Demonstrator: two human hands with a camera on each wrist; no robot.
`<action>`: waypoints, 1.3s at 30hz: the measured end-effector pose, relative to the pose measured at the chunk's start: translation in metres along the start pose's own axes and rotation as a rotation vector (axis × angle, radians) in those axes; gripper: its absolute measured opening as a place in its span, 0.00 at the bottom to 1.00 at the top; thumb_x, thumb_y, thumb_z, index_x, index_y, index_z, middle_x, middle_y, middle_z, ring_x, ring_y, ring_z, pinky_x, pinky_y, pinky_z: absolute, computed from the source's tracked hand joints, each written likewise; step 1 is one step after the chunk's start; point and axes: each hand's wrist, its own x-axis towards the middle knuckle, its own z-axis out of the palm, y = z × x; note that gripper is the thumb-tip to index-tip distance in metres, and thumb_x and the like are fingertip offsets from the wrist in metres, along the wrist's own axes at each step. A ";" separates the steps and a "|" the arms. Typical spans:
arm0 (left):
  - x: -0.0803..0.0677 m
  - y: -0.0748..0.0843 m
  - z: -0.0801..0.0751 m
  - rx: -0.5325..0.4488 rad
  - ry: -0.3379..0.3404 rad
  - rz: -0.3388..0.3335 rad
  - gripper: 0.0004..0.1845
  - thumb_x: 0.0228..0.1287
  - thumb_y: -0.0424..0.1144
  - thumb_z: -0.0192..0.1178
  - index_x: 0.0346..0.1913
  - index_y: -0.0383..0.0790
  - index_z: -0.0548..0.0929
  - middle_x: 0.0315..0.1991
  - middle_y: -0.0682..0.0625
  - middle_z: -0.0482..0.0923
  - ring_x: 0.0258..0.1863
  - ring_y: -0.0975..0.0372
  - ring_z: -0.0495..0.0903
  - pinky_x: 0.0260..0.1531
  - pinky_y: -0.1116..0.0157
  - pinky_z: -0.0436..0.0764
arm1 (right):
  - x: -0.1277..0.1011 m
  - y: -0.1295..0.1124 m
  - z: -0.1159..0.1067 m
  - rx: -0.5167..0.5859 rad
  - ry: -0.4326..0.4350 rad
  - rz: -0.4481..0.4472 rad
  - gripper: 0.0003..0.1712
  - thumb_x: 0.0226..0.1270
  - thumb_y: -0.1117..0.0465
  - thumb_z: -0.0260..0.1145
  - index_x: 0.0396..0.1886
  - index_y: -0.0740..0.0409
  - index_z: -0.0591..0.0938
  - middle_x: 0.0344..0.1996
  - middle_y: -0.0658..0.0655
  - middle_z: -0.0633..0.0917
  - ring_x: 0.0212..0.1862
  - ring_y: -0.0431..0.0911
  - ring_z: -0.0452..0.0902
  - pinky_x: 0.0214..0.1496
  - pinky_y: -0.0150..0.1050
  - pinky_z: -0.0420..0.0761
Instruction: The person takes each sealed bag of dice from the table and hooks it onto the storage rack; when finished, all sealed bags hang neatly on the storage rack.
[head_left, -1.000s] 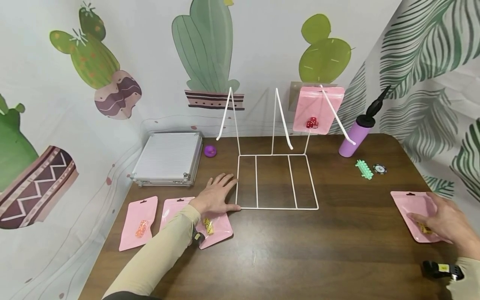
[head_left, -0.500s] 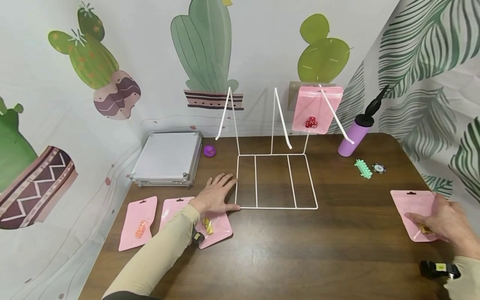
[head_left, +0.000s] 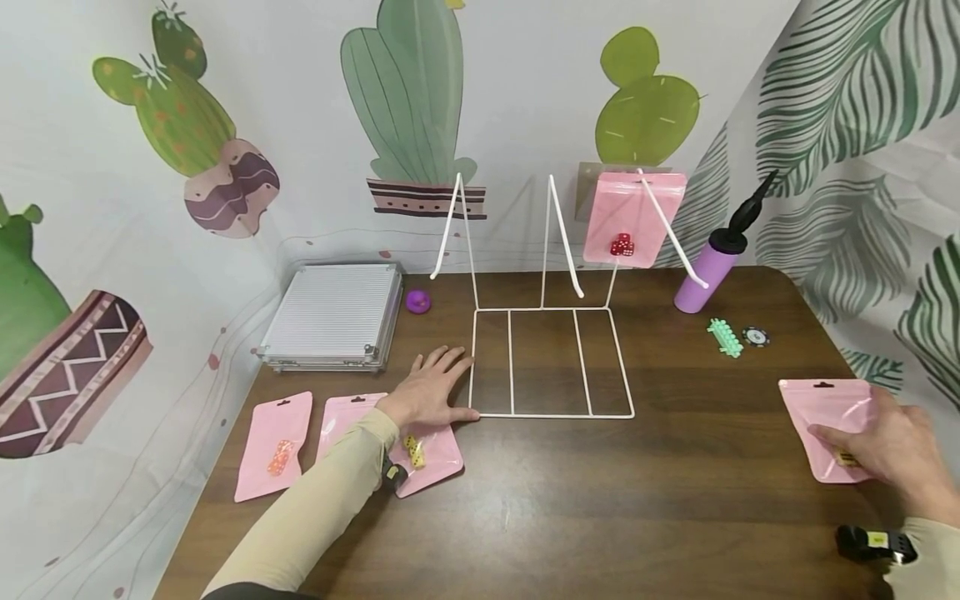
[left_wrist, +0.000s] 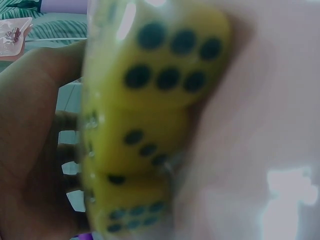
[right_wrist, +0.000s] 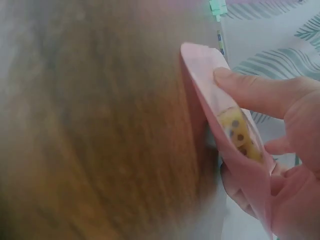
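At the table's right side, my right hand (head_left: 903, 446) grips a pink zip pouch (head_left: 821, 417) by its right edge. In the right wrist view the thumb lies on its front, fingers curl behind, and the pouch bends round yellow dice (right_wrist: 235, 127). My left hand (head_left: 427, 396) lies spread, its fingertips at the left side of the white wire rack (head_left: 555, 416). Beneath its wrist is a pink pouch with yellow dice (head_left: 414, 452); these dice fill the left wrist view. A pink pouch (head_left: 637, 208) with red dice (head_left: 622, 245) hangs on the rack's right prong.
Two more pink pouches lie left: one with orange dice (head_left: 281, 458), and another pouch (head_left: 337, 417) partly under the left forearm. Behind them stands a silver case (head_left: 330, 317) beside a purple ring (head_left: 418, 302). A purple pump (head_left: 705, 275), green piece (head_left: 724, 337) and poker chip (head_left: 756, 337) sit back right.
The right hand has closed further on its pouch, whose right side now curves into the grip. The left hand stays at the rack's edge.
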 end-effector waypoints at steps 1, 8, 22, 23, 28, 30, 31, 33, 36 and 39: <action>0.000 0.000 0.000 0.003 -0.002 0.000 0.55 0.51 0.76 0.56 0.76 0.50 0.56 0.77 0.45 0.50 0.76 0.45 0.49 0.69 0.36 0.53 | -0.001 0.000 0.000 0.002 0.004 -0.003 0.59 0.55 0.44 0.72 0.68 0.79 0.51 0.45 0.91 0.62 0.52 0.80 0.54 0.47 0.70 0.62; -0.002 -0.001 -0.002 -0.002 0.005 0.000 0.54 0.51 0.76 0.56 0.76 0.50 0.57 0.77 0.45 0.51 0.76 0.45 0.49 0.68 0.36 0.53 | -0.002 -0.003 -0.001 0.004 0.022 -0.012 0.59 0.56 0.46 0.71 0.69 0.80 0.50 0.47 0.91 0.60 0.52 0.80 0.55 0.50 0.70 0.61; -0.003 -0.001 -0.002 -0.003 0.002 0.001 0.54 0.52 0.75 0.56 0.76 0.49 0.56 0.77 0.45 0.50 0.76 0.45 0.48 0.68 0.36 0.52 | -0.005 -0.003 0.004 0.026 0.081 -0.015 0.56 0.55 0.46 0.72 0.69 0.75 0.54 0.46 0.90 0.64 0.50 0.81 0.57 0.48 0.70 0.61; -0.003 -0.001 -0.002 -0.003 0.000 -0.001 0.54 0.52 0.76 0.56 0.76 0.49 0.56 0.77 0.45 0.50 0.76 0.45 0.48 0.69 0.36 0.52 | -0.005 -0.004 0.004 0.027 0.086 -0.013 0.56 0.55 0.46 0.72 0.70 0.74 0.54 0.47 0.91 0.64 0.51 0.81 0.57 0.48 0.70 0.61; -0.003 -0.001 -0.002 -0.003 0.000 -0.002 0.54 0.52 0.76 0.56 0.77 0.50 0.56 0.77 0.45 0.50 0.76 0.45 0.48 0.69 0.36 0.52 | -0.005 -0.016 -0.001 0.065 0.118 -0.020 0.58 0.53 0.46 0.73 0.72 0.71 0.54 0.50 0.90 0.65 0.54 0.81 0.56 0.49 0.71 0.59; -0.003 -0.001 -0.002 -0.008 0.003 0.000 0.54 0.52 0.75 0.56 0.77 0.50 0.56 0.77 0.45 0.50 0.76 0.45 0.48 0.69 0.36 0.52 | -0.004 -0.023 -0.004 0.079 0.130 -0.034 0.58 0.53 0.46 0.74 0.73 0.71 0.54 0.51 0.89 0.65 0.54 0.80 0.56 0.48 0.70 0.59; -0.002 -0.001 -0.001 -0.010 0.003 0.001 0.54 0.52 0.75 0.56 0.77 0.50 0.56 0.77 0.45 0.50 0.76 0.45 0.48 0.69 0.36 0.52 | -0.004 -0.027 -0.006 0.087 0.135 -0.043 0.59 0.52 0.46 0.74 0.73 0.71 0.54 0.51 0.88 0.66 0.54 0.80 0.57 0.48 0.69 0.60; -0.002 -0.001 -0.001 -0.015 0.005 0.003 0.54 0.52 0.75 0.56 0.77 0.50 0.56 0.77 0.45 0.50 0.76 0.45 0.48 0.69 0.36 0.52 | -0.003 -0.035 -0.008 0.097 0.141 -0.054 0.60 0.51 0.46 0.75 0.73 0.70 0.54 0.50 0.87 0.66 0.53 0.79 0.57 0.46 0.69 0.60; -0.002 -0.001 0.000 -0.017 0.007 0.004 0.54 0.52 0.75 0.57 0.76 0.50 0.57 0.77 0.45 0.51 0.76 0.45 0.48 0.69 0.36 0.52 | -0.003 -0.050 -0.013 0.107 0.158 -0.083 0.60 0.49 0.46 0.76 0.74 0.69 0.55 0.46 0.85 0.67 0.50 0.77 0.59 0.43 0.67 0.60; -0.001 0.000 -0.001 -0.017 0.004 0.004 0.53 0.52 0.75 0.57 0.76 0.50 0.57 0.77 0.45 0.51 0.76 0.45 0.48 0.68 0.36 0.53 | -0.004 -0.069 -0.016 0.113 0.171 -0.106 0.62 0.47 0.46 0.78 0.74 0.66 0.56 0.44 0.84 0.68 0.48 0.76 0.60 0.41 0.66 0.61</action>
